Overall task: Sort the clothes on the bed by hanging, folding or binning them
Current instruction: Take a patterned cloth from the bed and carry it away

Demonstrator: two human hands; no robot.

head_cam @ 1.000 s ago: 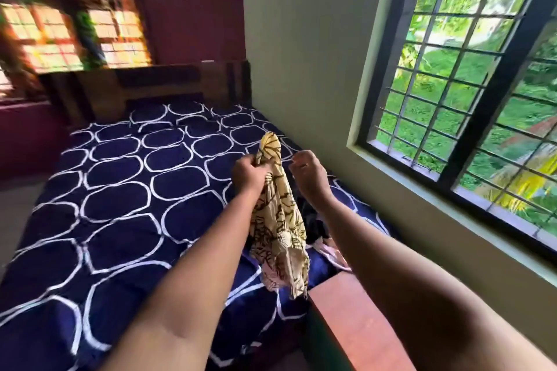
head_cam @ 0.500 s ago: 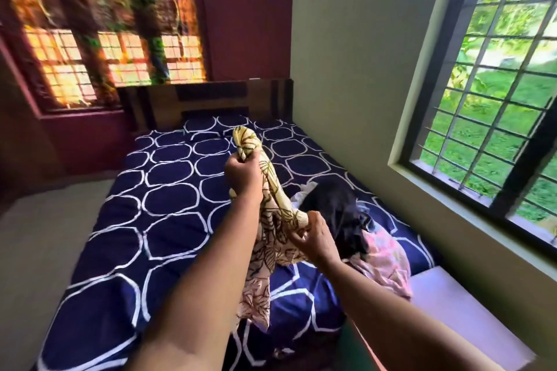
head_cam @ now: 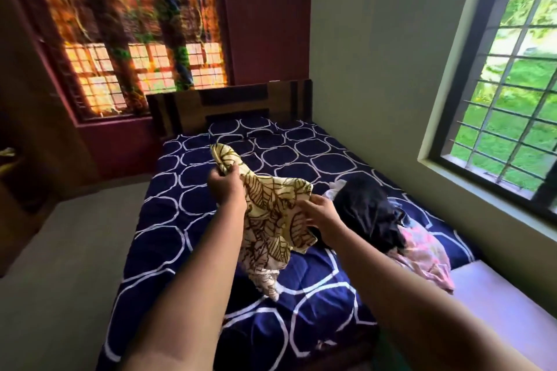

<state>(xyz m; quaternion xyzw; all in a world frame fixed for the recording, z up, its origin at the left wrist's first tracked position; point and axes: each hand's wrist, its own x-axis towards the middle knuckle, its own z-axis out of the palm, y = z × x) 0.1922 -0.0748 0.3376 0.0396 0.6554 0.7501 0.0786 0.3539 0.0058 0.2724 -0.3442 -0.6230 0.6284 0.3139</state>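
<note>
Held up above the bed (head_cam: 180, 220), near the middle of its navy cover with white rings: a cream leaf-print garment (head_cam: 271, 220), hanging clear of the cover, lower end dangling towards the near edge. Left hand (head_cam: 227, 190) closed tight round the bunched top of the cloth, a twisted knot of fabric poking out above the fist. Right hand (head_cam: 319, 215) lower and to the right, thumb and fingers pinching the garment's side edge and drawing it outward, so the cloth spread slackly between the two grips. Behind the right hand, lying on the bed towards the wall side: a crumpled black garment (head_cam: 364, 214), with a pink floral garment (head_cam: 425, 256) partly under it and trailing towards the bed's near corner, and a scrap of white cloth (head_cam: 334, 187) peeping out at the black heap's far end. Dark wooden headboard (head_cam: 229, 105) at the far end; barred window (head_cam: 506, 99) on the right wall; curtained window (head_cam: 135, 39) behind the headboard; grey floor (head_cam: 60, 250) to the left.
</note>
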